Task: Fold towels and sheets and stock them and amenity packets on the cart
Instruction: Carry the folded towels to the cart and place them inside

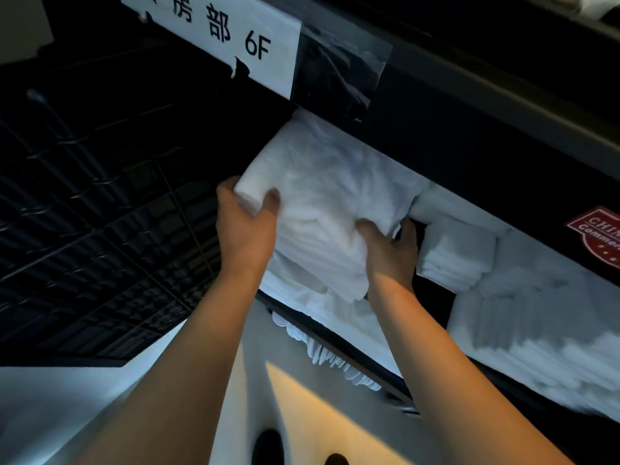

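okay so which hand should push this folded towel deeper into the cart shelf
Left hand: it grips the folded towel at its free outer corner, while the right hand is crowded against the stacked towels.

A folded towel (322, 196) sat in the cart's shelf (335, 333) (under the label (228, 38)), with more stacks (456, 253) to its right.

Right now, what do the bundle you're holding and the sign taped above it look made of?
The white bundle looks like soft terry cloth: fuzzy, matte, creasing under both hands. The sign looks like plain paper, torn at its lower edge, held by glossy clear tape.
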